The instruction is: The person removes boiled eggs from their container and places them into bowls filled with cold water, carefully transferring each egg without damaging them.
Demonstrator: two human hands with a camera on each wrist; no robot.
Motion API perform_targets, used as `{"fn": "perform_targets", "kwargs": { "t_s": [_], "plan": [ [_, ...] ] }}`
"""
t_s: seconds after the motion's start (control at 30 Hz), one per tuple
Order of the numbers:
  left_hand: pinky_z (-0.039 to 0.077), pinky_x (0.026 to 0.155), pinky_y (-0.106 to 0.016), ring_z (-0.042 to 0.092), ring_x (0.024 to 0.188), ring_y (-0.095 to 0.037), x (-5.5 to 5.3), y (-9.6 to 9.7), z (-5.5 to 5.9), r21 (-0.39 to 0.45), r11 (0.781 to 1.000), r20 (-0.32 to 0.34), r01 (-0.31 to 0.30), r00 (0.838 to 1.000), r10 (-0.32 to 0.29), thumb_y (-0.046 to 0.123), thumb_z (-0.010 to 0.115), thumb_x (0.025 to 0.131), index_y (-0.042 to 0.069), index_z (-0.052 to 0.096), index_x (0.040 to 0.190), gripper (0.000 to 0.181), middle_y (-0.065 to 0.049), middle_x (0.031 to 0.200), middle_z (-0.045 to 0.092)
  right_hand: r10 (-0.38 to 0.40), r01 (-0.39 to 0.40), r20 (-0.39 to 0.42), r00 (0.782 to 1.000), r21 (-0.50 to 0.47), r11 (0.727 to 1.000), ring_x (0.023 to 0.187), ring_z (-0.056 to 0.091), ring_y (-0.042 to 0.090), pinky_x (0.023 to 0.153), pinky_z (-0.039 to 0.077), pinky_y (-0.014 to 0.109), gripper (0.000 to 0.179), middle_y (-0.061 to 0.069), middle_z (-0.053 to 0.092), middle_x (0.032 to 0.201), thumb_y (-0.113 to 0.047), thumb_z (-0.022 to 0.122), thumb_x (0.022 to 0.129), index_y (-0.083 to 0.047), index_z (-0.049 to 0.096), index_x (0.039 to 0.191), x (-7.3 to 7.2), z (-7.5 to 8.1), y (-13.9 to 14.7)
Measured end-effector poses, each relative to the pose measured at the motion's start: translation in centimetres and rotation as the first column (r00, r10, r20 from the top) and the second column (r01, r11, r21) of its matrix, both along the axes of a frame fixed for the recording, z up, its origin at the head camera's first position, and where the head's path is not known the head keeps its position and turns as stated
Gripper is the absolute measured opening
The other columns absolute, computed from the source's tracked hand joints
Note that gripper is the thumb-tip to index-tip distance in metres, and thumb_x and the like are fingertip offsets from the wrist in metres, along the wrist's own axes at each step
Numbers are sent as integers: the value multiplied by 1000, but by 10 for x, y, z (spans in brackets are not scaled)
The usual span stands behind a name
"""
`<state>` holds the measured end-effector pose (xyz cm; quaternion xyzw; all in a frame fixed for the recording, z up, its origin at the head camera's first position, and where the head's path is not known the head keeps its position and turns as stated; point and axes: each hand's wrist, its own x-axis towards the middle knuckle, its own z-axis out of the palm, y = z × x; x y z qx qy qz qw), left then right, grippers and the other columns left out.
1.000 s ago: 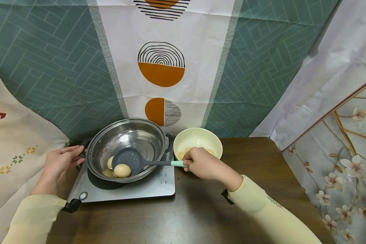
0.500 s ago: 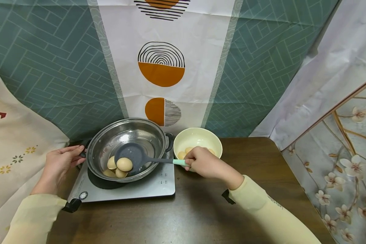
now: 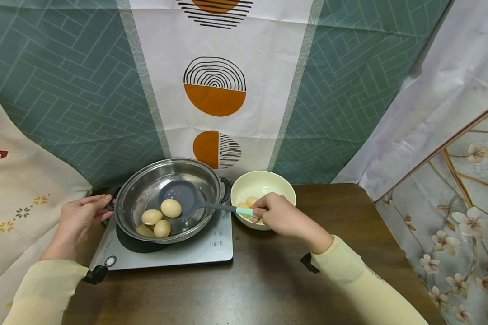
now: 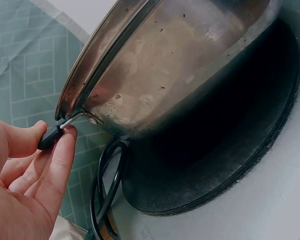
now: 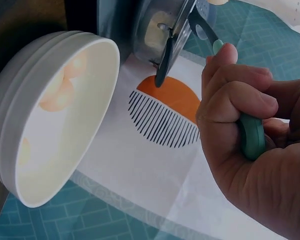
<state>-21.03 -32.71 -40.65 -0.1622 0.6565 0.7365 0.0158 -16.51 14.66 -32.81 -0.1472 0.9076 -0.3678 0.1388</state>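
My left hand (image 3: 81,219) pinches the black side handle (image 4: 51,137) of a stainless steel pot (image 4: 155,65) between thumb and fingers. My right hand (image 3: 278,214) grips the mint-green handle of a dark grey slotted spoon (image 3: 179,194), whose round head is over the pot's inside. One egg (image 3: 171,208) lies on the spoon's head. Several more eggs, such as a brown egg (image 3: 162,229), sit at the pot's near left side. Just behind my right hand stands a cream bowl (image 5: 110,65) with several eggs (image 5: 60,97) in it, partly hidden by the hand in the head view.
Under the pot is a silver induction cooker (image 3: 179,257) with a black round plate (image 4: 200,185). A looped black cord (image 4: 102,195) lies beside it. The dark wooden table (image 3: 227,293) extends in front and to the right. A patterned cloth (image 3: 276,104) hangs behind.
The spoon's head has moved right and slightly up with the egg on it, uncovering more eggs in the pot. My right hand has shifted slightly right; the left hand stays on the pot handle.
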Motion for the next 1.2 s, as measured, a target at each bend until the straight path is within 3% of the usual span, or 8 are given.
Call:
{"fn": "perform_targets", "kwargs": {
  "t_s": [0.13,0.33,0.6,0.8,1.03,1.2],
  "plan": [
    [60,63,-24,68,68,-8,1,-1,-1,18,1000,-15,12,1000,-11,20,74,80,20,72,85,6,8,77,71,-22,22,4,1000,-13,1000,55,38,11,51,35,19,22,0,58,65,-8,53,92,-12,69,79,1,2,5],
    [60,63,-24,69,69,-8,2,-1,-2,39,999,-37,17,999,-16,18,73,81,18,72,86,6,7,78,72,-46,47,31,998,-46,998,51,31,12,48,28,19,24,0,50,60,-9,51,94,-11,69,79,0,5,15],
    [60,64,-24,69,69,-9,3,-1,-1,44,999,-41,19,999,-18,18,74,80,18,72,86,6,7,79,72,-96,101,74,993,-76,992,51,32,11,45,25,18,23,-1,44,56,-13,51,96,-11,69,82,1,9,29],
    [60,63,-24,69,68,-8,2,-1,0,29,999,-23,14,1000,-13,19,74,80,19,72,86,6,8,78,72,-103,106,47,994,-86,991,54,38,12,45,28,19,20,1,54,67,-10,50,96,-6,68,89,1,10,43],
    [60,63,-24,69,67,-9,4,0,1,17,1000,-10,13,1000,-13,20,74,80,18,72,86,6,7,77,72,-134,136,28,991,-95,986,53,37,11,43,28,19,20,2,52,64,-11,50,96,-6,68,94,2,13,61],
    [60,64,-24,69,67,-9,4,1,2,15,1000,-4,10,1000,-10,19,75,79,18,72,87,8,8,78,71,-162,163,21,987,-98,982,58,43,13,45,32,19,20,2,59,72,-12,49,96,-5,68,99,3,15,72]
  ]
}}
